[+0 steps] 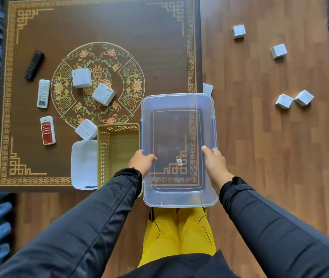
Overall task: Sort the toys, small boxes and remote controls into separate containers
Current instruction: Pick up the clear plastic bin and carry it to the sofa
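Head view, clear bin point(179, 195) – rims gripped between both hands' fingers point(206, 148)

Just one view here, a wide-angle head cam looking almost straight down from standing height. Both forearms reach in from the bottom edge, the brown rug point(99, 27) fills the upper left, the wood floor point(270, 137) runs off right.

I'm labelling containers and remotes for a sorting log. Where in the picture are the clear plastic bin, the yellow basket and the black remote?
clear plastic bin point(177, 97): head view, on its far rim.
yellow basket point(103, 155): head view, on its perforated left wall.
black remote point(34, 65): head view, on the middle of its body.
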`<act>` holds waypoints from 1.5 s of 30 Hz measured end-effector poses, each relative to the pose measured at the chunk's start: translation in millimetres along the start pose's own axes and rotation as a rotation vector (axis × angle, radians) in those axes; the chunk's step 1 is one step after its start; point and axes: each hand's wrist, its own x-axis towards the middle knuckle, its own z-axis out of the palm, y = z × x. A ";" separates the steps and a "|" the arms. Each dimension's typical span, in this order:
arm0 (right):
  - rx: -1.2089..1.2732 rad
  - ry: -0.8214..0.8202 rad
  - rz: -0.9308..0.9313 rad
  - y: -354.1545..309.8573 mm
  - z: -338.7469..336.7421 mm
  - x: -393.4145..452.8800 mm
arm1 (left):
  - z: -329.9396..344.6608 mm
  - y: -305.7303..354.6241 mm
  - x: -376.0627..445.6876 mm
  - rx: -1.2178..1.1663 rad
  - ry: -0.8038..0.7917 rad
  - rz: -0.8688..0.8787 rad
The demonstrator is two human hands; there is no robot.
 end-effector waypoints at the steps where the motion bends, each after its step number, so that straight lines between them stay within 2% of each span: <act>1: -0.002 0.000 0.000 1.6 0.3 2.0 | 1.2 1.4 2.0 0.000 -0.002 -0.003; 7: 0.008 0.002 0.009 8.4 0.6 12.0 | 7.1 6.5 12.9 0.015 0.008 -0.009; 15: 0.038 -0.097 0.080 19.8 -14.2 25.8 | 3.7 0.8 26.9 0.094 0.005 -0.053; 21: 0.046 -0.141 0.083 22.2 -17.8 30.6 | 5.2 -3.3 31.8 0.069 -0.001 -0.077; 25: 0.048 -0.126 0.108 22.0 -20.7 35.2 | 4.0 -0.6 32.9 -0.025 -0.011 -0.110; 29: -0.008 -0.010 0.088 23.0 -29.6 35.1 | 2.2 -2.6 28.6 -0.160 -0.006 -0.141; 33: 0.143 0.111 0.067 15.4 -35.7 26.9 | 4.7 -0.5 19.1 -0.286 0.025 -0.144; 38: 0.242 0.126 0.046 -6.3 -50.7 10.8 | 2.6 14.7 -6.4 -0.413 0.031 -0.123; 45: 0.269 0.129 -0.125 -55.5 -74.6 -38.1 | -21.6 32.7 -53.0 -0.543 0.045 -0.044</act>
